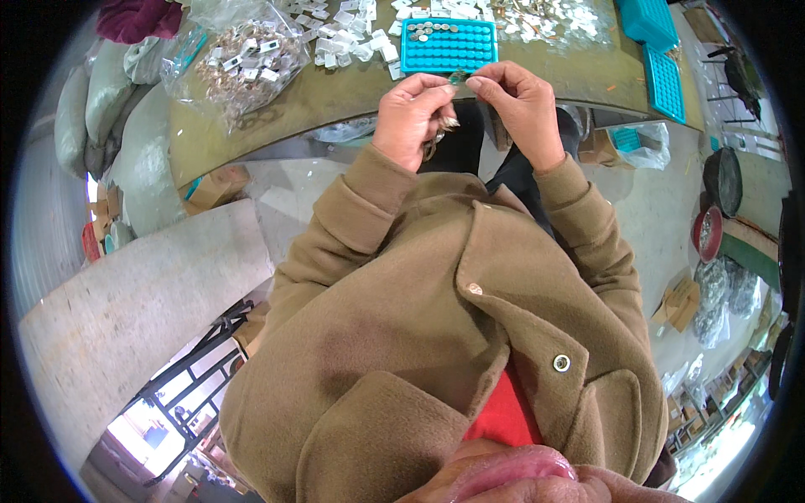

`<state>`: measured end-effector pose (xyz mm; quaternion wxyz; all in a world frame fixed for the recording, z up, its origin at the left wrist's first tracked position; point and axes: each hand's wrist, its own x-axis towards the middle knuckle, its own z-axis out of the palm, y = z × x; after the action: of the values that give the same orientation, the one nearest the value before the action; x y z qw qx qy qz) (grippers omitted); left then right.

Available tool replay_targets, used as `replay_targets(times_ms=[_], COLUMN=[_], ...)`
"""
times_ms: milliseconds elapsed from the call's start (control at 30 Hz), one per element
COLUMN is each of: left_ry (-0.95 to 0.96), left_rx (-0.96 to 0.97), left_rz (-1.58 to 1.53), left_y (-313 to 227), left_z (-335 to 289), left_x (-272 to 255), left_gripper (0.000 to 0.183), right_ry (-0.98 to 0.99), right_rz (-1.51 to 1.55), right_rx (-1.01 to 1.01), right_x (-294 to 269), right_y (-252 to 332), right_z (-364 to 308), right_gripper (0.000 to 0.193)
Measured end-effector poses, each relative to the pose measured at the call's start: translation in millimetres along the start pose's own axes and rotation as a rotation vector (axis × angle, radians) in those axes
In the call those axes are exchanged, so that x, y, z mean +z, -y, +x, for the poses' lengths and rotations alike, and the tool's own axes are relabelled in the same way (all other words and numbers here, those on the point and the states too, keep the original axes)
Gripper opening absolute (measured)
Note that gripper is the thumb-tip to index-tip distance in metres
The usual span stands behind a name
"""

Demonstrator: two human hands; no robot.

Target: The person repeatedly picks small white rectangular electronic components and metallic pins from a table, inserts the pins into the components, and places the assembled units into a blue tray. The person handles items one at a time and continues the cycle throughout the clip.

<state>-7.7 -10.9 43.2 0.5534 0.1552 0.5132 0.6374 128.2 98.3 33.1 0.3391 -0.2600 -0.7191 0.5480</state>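
Note:
My left hand (411,117) and my right hand (524,105) meet just in front of the table's near edge, with thumbs and forefingers pinched. A small green piece (458,77) sits between their fingertips; its exact kind is too small to make out. Beneath the left hand's curled fingers some small brownish, metallic-looking parts (433,144) show, partly hidden by the palm. Right beyond both hands lies a turquoise tray (449,64) with rows of round pockets. Several round silvery pieces (423,37) rest in its far left pockets.
White small plastic parts (340,42) lie heaped on the table (335,94), left of the tray and behind it. A clear bag (251,71) of parts sits farther left. Turquoise trays (665,84) stand at the right edge. Stuffed sacks (88,101) lean at the left.

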Motion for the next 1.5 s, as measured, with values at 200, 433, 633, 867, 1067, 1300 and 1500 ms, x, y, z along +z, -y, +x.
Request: replay_targets(times_ms=[200, 433, 633, 867, 1067, 1300, 1500], left_ry=[-0.071, -0.092, -0.071, -0.587, -0.874, -0.785, -0.476], left_rx=[0.504, 0.409, 0.391, 0.374, 0.234, 0.356, 0.342], left_rz=[0.355, 0.324, 0.544, 0.447, 0.755, 0.874, 0.089], left_y=[11.9, 5.7, 2.7, -23.1, -37.8, -32.6, -38.7], left_z=[7.0, 9.0, 12.5, 43.4, 78.1, 90.5, 69.5], left_x=[12.0, 4.5, -20.8, -76.7, -107.9, -103.4, -80.9], left_gripper=[0.009, 0.008, 0.009, 0.021, 0.04, 0.037, 0.018], right_ry=[0.026, 0.1, 0.03, 0.019, 0.031, 0.059, 0.05], right_rz=[0.732, 0.934, 0.898, 0.752, 0.571, 0.473, 0.408], right_rx=[0.356, 0.527, 0.553, 0.395, 0.307, 0.305, 0.259], right_x=[10.8, 17.8, 13.2, 16.7, 27.4, 30.2, 28.4], right_y=[-5.2, -2.3, -2.2, -11.9, -12.8, -12.6, -4.7], right_z=[-1.1, 3.4, 14.0, 13.9, 9.7, 6.5, 5.5], right_gripper=[0.007, 0.007, 0.008, 0.005, 0.007, 0.008, 0.007])
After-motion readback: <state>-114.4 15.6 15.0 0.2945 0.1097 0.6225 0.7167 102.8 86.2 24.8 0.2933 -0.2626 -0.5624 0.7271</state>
